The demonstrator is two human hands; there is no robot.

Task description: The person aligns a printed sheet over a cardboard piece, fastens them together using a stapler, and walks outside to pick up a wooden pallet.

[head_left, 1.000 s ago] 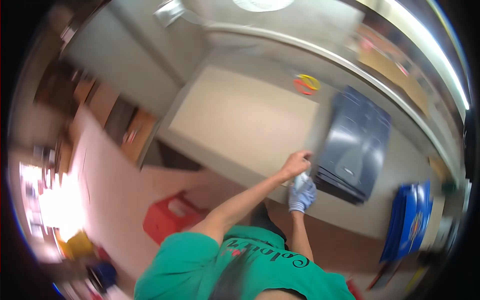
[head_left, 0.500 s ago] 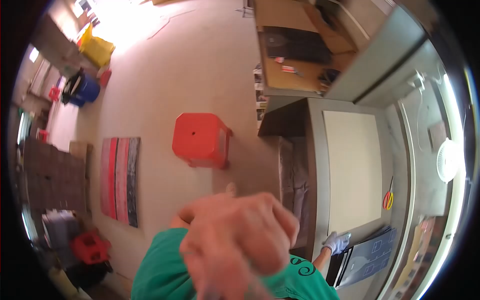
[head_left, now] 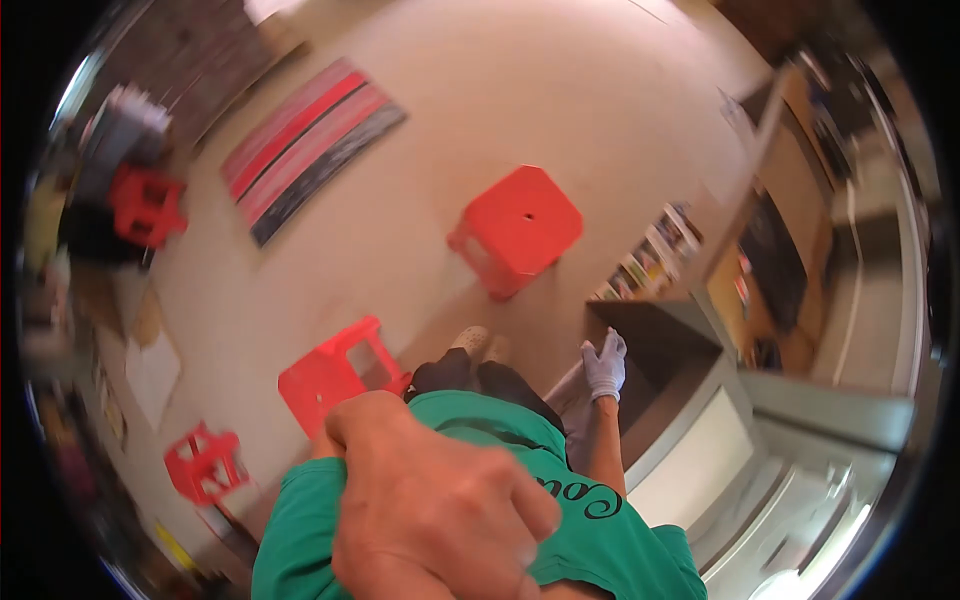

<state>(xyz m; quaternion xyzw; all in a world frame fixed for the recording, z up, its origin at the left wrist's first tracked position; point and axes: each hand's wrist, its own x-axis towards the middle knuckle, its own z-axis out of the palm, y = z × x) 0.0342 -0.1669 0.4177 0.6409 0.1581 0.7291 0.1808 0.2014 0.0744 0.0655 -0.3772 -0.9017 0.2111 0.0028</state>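
My left hand is bare and large in the view, raised close to the camera in front of the green shirt. Its fingers are curled in, and whatever they may hold is hidden. My right hand wears a thin white-grey glove and is held out at my right side. Its fingers are spread and nothing is in them. It is nearest to the dark open compartment under the workbench, though I cannot tell whether it touches its edge.
A red stool stands on the floor ahead, and another red stool is close at my left. A striped mat lies further off. The bench with a pale board runs along my right. Further left is one more red stool.
The view has swung round and tilted down toward my body. My right hand has left the dark printed panels on the bench and is now beside the compartment. My left hand stays near the camera.
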